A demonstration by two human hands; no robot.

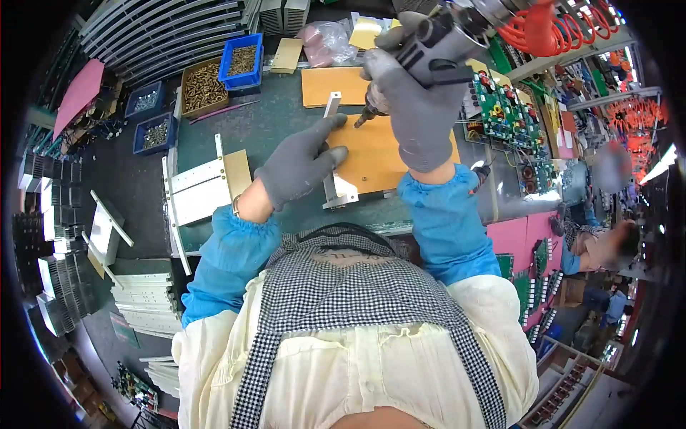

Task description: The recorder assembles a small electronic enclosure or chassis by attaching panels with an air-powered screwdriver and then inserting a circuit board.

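My right hand (421,107), in a grey glove, is closed around a power screwdriver (443,39). The tool's bit points down at an orange board (379,161), close to its far left part. Along that board's left side runs a silver metal bracket (331,187), partly covered by my left hand (304,161). This gloved hand has its index finger and thumb stretched apart over the board's left edge and the bracket. A screw head (364,179) shows near the board's front edge. Whether the bit touches a screw is too small to tell.
Another orange board (332,77) lies beyond. At the far left are a blue bin (241,63) and a box (204,89) of brass-coloured fasteners, plus smaller blue bins (153,134). A white panel with rails (196,189) lies left. Green circuit boards (500,107) and a red coiled hose (564,28) are right.
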